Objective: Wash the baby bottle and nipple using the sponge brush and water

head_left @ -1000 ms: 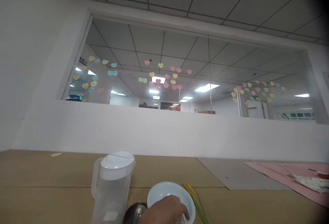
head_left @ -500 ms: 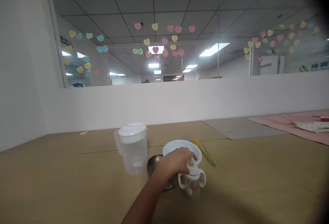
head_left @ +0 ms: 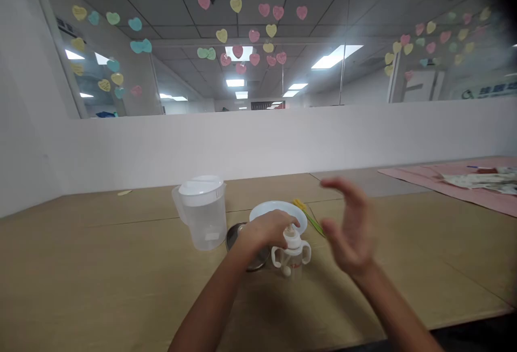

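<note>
As the left hand [head_left: 270, 227] grips the bottle [head_left: 293, 258] by its top, lower centre, the right [head_left: 354, 228] hanging open and apart lower right, it looks light, stiff, maybe slippery, best taken by its handles [head_left: 309, 251].

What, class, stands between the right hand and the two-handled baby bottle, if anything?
Nothing visible: the right hand is raised, open, to the right of the baby bottle. The left hand is at the bottle's top, from the left side; the green-handled brush lies farther back.

bright ceiling lights [head_left: 337, 57], blurred right hand [head_left: 352, 231]
</note>
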`<state>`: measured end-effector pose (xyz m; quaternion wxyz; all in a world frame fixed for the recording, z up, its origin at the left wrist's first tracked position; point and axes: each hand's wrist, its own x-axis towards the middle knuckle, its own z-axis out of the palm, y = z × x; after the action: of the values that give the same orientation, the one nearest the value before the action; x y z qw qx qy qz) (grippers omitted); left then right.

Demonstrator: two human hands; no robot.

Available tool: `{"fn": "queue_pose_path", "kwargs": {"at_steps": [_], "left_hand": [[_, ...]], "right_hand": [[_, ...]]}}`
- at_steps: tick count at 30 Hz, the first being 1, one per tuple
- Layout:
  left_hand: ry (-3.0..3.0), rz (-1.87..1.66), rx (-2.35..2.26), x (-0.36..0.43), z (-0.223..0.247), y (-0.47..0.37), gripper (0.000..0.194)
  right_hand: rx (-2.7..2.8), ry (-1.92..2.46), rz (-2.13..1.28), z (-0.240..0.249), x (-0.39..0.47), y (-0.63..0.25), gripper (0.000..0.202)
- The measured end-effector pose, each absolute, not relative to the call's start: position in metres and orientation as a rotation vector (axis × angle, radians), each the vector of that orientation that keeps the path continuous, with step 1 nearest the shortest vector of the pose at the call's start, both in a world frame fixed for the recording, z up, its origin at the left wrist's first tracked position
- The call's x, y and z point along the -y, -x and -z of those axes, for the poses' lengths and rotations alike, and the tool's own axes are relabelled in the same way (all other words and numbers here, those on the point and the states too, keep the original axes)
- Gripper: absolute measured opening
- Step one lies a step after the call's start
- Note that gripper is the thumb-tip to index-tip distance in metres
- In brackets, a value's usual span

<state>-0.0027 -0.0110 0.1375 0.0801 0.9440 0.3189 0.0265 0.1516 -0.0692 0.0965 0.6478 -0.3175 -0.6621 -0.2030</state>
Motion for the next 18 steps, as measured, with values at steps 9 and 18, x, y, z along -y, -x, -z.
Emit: {"fn": "queue_pose_path", "kwargs": {"at_steps": [9,18], "left_hand": [[-2.767,-0.229,-0.979,0.008,-0.135,-0.005,0.022],[-2.838,-0.103,-0.933,0.01,-0.137,-0.004,0.03]], "right_hand": [[1.746,0.91,0.096,0.013,0.016,-0.147,0.058],[1.643,0.986,0.127,0.019,0.009,-0.142,0.063]]}}
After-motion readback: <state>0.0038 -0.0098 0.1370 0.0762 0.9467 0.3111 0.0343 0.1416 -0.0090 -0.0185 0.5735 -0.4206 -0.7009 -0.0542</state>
